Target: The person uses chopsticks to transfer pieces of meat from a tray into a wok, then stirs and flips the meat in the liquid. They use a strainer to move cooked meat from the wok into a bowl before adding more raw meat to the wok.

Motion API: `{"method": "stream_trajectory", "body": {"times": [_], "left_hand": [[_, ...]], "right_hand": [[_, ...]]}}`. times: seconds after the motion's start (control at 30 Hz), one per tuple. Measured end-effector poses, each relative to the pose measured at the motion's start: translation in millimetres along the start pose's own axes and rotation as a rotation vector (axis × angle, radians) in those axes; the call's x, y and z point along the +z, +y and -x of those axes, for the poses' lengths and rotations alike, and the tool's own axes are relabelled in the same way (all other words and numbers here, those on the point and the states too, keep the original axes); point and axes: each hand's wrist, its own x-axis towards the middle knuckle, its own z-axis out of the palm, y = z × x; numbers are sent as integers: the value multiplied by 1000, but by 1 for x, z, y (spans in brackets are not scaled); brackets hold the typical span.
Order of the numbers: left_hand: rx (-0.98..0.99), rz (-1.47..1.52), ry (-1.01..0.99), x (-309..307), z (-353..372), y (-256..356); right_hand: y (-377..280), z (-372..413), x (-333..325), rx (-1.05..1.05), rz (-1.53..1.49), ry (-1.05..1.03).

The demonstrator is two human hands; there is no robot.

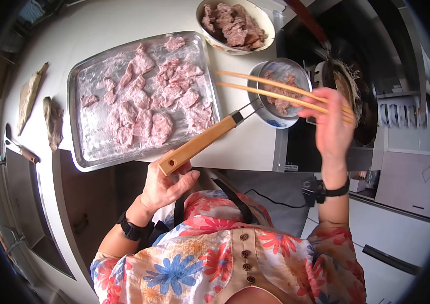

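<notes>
My right hand point(332, 119) holds a pair of long wooden chopsticks point(275, 92), their tips pointing left past the tray's right edge. Under the chopsticks, a mesh strainer point(288, 68) with some browned meat point(281, 105) rests on a white and blue bowl point(253, 83). The strainer's wooden handle point(202, 144) slants down to my left hand point(167, 186), which is at its end by the counter edge; the fingers under the handle are partly hidden. A metal tray point(75, 126) of coated raw meat pieces point(139, 96) lies left of the bowl.
A bowl point(270, 33) of cooked meat stands at the back. On the right is a black stove point(296, 147) with a wok point(369, 101) of frothy oil. Far left are a crumpled bag point(53, 121), a long wrapped item point(30, 99) and a wooden-handled utensil point(26, 152).
</notes>
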Motion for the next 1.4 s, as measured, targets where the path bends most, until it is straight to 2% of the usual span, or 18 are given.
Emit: {"method": "stream_trajectory", "body": {"times": [0.13,0.37,0.53,0.63,0.77,0.83,1.07,1.17,1.3,1.33,1.37,1.4], "left_hand": [[-29,40,44,-2,3,-4],[38,-69,6,-6,14,-18],[3,-50,-6,-7,19,-27],[15,-77,-5,-7,22,-34],[29,-93,-6,-5,23,-37],[-46,-78,-27,-4,23,-35],[-66,-38,-44,3,17,-33],[-9,-72,-69,8,11,-33],[-26,-114,-100,20,6,-44],[-29,-108,-91,24,3,-42],[-119,-148,-138,24,1,-35],[-92,-174,-128,26,-2,-27]], "right_hand": [[19,-9,51,142,-25,-251],[28,-34,77,313,56,-501],[46,-41,92,385,-32,-535],[61,-40,91,385,-105,-516],[64,-39,89,349,-216,-385],[65,-40,86,351,-253,-339],[60,-40,68,407,-321,-212],[50,-41,54,392,-337,-174],[30,-42,22,304,-348,-94],[26,-43,9,279,-356,-81],[18,-43,-5,255,-338,-44],[8,-41,-19,224,-362,-31]]}}
